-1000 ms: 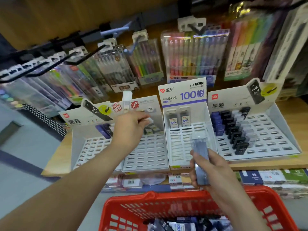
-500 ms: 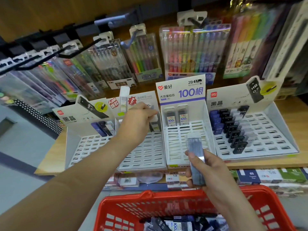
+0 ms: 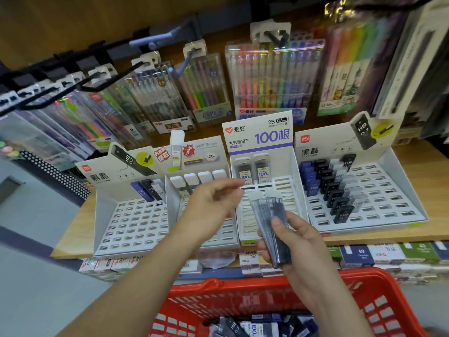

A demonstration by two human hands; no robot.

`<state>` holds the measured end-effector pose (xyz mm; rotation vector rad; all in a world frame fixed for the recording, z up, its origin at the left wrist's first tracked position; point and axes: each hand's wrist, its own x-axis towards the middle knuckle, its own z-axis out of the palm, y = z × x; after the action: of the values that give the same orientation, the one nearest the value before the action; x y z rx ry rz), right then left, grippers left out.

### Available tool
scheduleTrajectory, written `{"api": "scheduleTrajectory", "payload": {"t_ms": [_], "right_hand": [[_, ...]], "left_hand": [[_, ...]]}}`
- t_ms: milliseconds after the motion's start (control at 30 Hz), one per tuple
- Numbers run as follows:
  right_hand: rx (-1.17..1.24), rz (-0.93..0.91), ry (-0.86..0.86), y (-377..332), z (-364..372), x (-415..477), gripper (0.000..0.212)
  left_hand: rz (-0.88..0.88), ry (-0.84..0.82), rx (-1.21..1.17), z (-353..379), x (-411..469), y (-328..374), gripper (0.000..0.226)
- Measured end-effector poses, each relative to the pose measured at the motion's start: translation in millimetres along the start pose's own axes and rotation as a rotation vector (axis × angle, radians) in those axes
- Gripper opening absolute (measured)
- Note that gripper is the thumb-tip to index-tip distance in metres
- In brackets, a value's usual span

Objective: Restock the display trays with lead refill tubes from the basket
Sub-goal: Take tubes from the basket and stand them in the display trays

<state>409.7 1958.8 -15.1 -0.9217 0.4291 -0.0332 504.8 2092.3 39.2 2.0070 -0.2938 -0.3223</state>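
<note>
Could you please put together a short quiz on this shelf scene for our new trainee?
1. True or false: the red basket is empty.
2. What does the right hand grip? A. one pen. B. several tubes, fanned out. C. nothing.
3. How many tubes stand in the tray under the "100" sign?

Key: 1. False, tubes lie in it. 2. B. 3. Two.
</note>
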Motion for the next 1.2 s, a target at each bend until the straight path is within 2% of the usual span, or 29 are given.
{"api": "scheduleTrajectory", "payload": {"t_ms": [33, 100, 167, 267, 333, 400, 500, 633, 733, 833, 900, 1000, 1200], "right_hand": [[-0.005, 0.009, -0.008, -1, 1, -1, 0.019], [-0.028, 0.030, -0.029, -4, 3, -3, 0.019], [-0.042, 0.068, -0.044, -7, 4, -6, 0.020], [-0.106, 0.120, -0.102, -10, 5, -11, 0.024], [-0.153, 0.150, -0.209, -11, 7, -15, 0.035], [-0.169, 0.168, -0.327, -14, 7, -19, 0.040], [-0.166, 0.187, -0.391, -17, 5, -22, 0.031], [-0.183, 0.166, -0.327, -19, -1, -24, 0.031], [-0.242, 0.109, -0.203, -18, -5, -21, 0.026], [-0.316, 0.045, -0.059, -18, -16, -16, 0.034], [-0.287, 0.012, 0.038, -20, -25, -12, 0.028], [-0.191, -0.010, 0.111, -26, -36, -11, 0.024], [-0.172, -0.017, 0.102, -34, -46, -13, 0.027]], "left_hand": [[-0.070, -0.088, -0.143, 4, -11, 2, 0.024], [-0.104, -0.198, -0.243, 10, -28, 2, 0.041], [-0.098, -0.201, -0.270, 10, -38, -1, 0.049], [-0.141, -0.121, -0.396, 7, -46, 1, 0.046], [-0.158, -0.054, -0.445, 8, -50, 7, 0.038], [-0.131, 0.030, -0.370, 10, -51, 13, 0.034], [-0.080, 0.165, -0.242, 8, -44, 13, 0.029], [-0.067, 0.175, -0.230, 1, -37, 15, 0.016], [-0.073, 0.158, -0.234, -6, -26, 21, 0.011], [-0.015, 0.209, -0.203, -15, -6, 34, 0.010], [0.051, 0.238, -0.117, -13, 10, 45, 0.006], [0.141, 0.239, 0.048, 6, 34, 54, 0.013], [0.283, 0.267, 0.410, 45, 65, 44, 0.017]]}}
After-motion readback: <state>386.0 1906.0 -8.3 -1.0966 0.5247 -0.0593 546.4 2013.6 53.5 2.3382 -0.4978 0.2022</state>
